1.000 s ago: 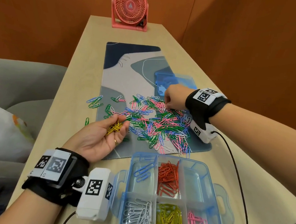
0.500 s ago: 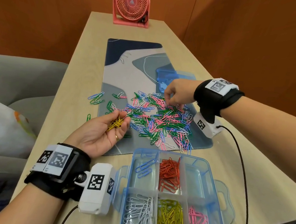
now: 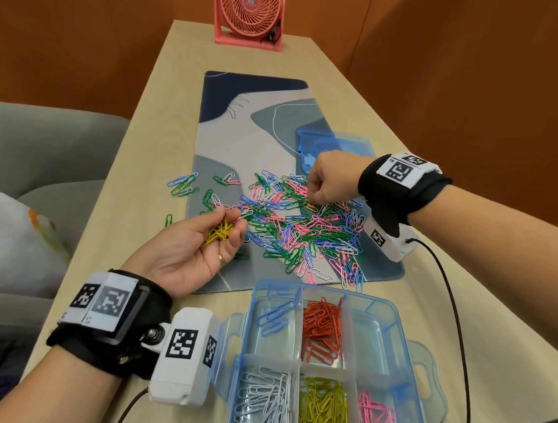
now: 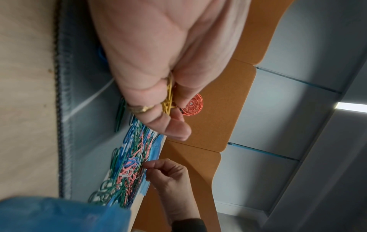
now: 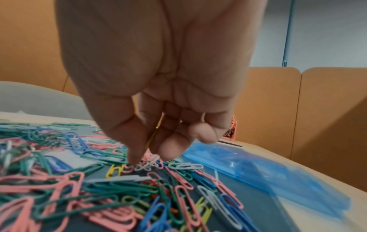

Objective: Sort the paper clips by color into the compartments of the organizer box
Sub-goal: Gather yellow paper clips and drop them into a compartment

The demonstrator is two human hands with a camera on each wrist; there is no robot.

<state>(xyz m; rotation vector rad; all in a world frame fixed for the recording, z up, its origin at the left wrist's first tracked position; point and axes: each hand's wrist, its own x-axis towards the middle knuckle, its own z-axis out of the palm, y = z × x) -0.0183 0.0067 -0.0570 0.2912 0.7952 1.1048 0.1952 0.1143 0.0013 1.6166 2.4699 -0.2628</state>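
A translucent blue plastic organizer box (image 3: pixel 406 331) holds blue, red, white, yellow and pink paper clips (one colour per compartment). The loose paper-clip pile (image 3: pixel 303 224) mixes green, pink, blue, white and yellow on a navy, grey and cream abstract-patterned desk mat (image 3: pixel 256 122). The round desk fan (image 3: pixel 250 5) is coral.

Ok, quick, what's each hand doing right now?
Left hand: palm up, fingers curled round a bunch of yellow paper clips.
Right hand: pinching a yellow paper clip over the mixed pile.
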